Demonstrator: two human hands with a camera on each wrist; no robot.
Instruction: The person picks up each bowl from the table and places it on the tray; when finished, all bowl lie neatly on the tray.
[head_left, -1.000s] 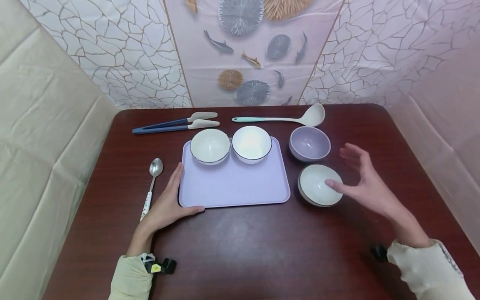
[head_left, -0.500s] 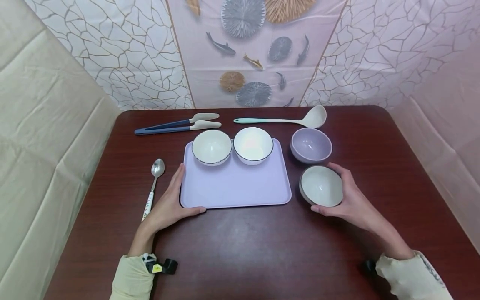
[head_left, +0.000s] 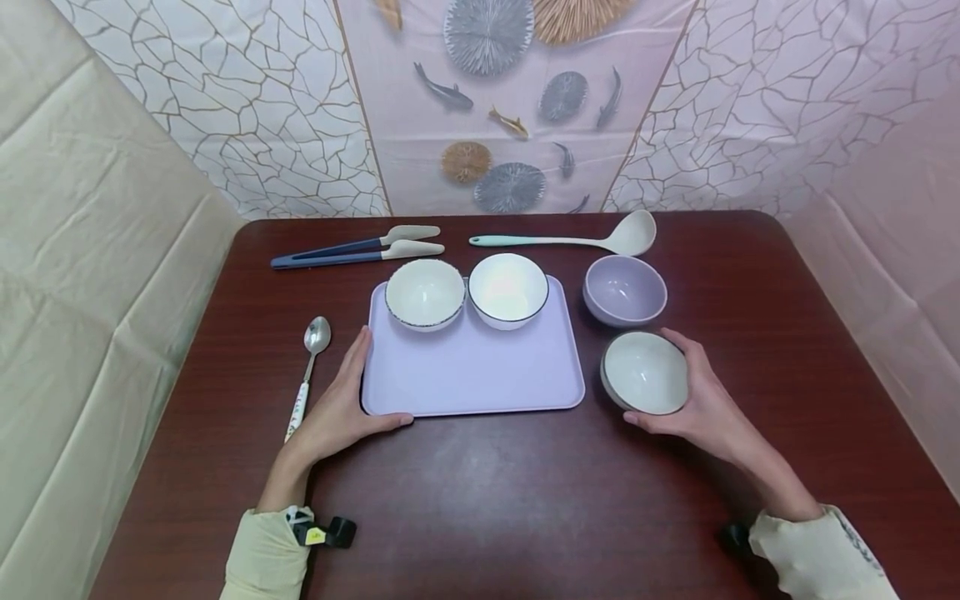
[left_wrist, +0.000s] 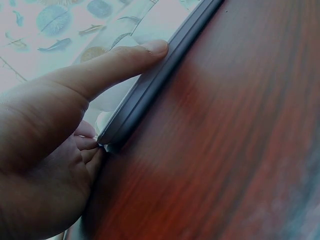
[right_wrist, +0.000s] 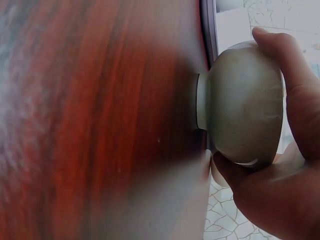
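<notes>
My left hand point(head_left: 335, 414) rests at the front left corner of a lilac rectangular tray point(head_left: 472, 375). Its fingers lie along the tray's left edge, and in the left wrist view the thumb point(left_wrist: 120, 65) touches the front edge. Two white bowls stand side by side at the tray's back, the left bowl point(head_left: 425, 293) and the right bowl point(head_left: 508, 287). To the right of the tray, my right hand point(head_left: 701, 404) grips a white, dark-rimmed bowl point(head_left: 643, 372) by its right side. The right wrist view shows that bowl's outer wall point(right_wrist: 245, 100) between thumb and fingers.
A purple bowl point(head_left: 625, 290) stands just behind the gripped bowl. Behind it lies a ladle point(head_left: 630, 233) with a mint handle. Blue-handled tongs point(head_left: 330, 257) lie at the back left, and a spoon point(head_left: 317, 336) lies left of the tray. Cloth walls surround the dark wooden table point(head_left: 480, 500).
My right hand has come down and left from above the dark-rimmed bowl and taken hold of its side. My left hand has stayed at the tray corner. The view has shifted slightly.
</notes>
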